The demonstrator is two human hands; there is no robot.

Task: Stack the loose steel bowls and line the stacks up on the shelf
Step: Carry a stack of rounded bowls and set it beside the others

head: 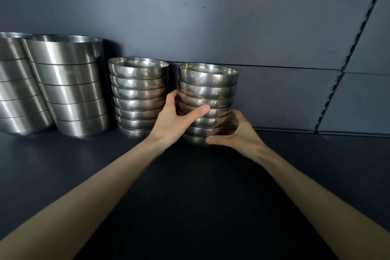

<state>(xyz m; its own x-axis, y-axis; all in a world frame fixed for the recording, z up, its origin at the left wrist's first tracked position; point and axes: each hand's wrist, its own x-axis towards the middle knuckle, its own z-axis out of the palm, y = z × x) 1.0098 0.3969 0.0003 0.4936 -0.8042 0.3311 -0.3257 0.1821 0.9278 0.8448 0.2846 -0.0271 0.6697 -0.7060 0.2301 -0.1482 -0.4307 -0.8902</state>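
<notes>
A stack of several small steel bowls [207, 82] stands on the dark shelf [63, 164], a little right of centre. My left hand [175, 120] grips its left side, thumb across the front of the middle bowls. My right hand [238, 131] holds the lower right side, thumb on the bottom bowl. A second stack of small steel bowls [138, 95] stands just to the left, close to the held stack, with my left fingers in the gap between them.
Two taller stacks of large steel bowls [69, 88] [14, 91] stand at the far left against the back wall [211, 17]. A slotted upright rail [348, 55] runs down the wall at right. Bare shelf lies to the right and in front.
</notes>
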